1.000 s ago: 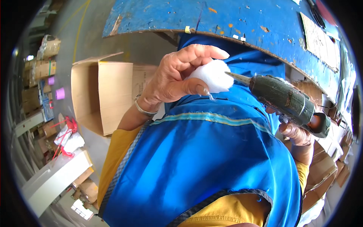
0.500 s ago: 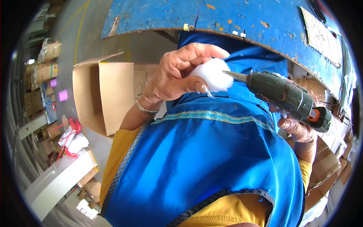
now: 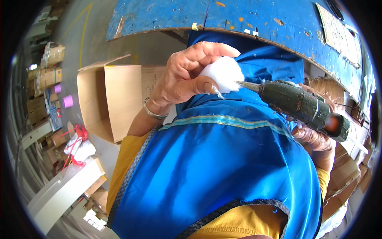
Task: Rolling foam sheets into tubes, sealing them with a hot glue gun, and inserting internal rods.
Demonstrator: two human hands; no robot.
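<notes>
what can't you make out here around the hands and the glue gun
Head view only:
- Right hand: mostly hidden behind the glue gun, so its grip is unclear.
- White wad: its far side is covered by the left hand.
- Nozzle tip: touching the wad or just short, cannot tell.
- Cardboard box: its inside bottom is hidden by the blue vest.

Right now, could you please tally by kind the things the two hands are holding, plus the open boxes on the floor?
Dark green hot-glue gun, in the right hand: 1
White fluffy wad, in the left hand: 1
Open brown cardboard box: 1
Total: 3
</notes>
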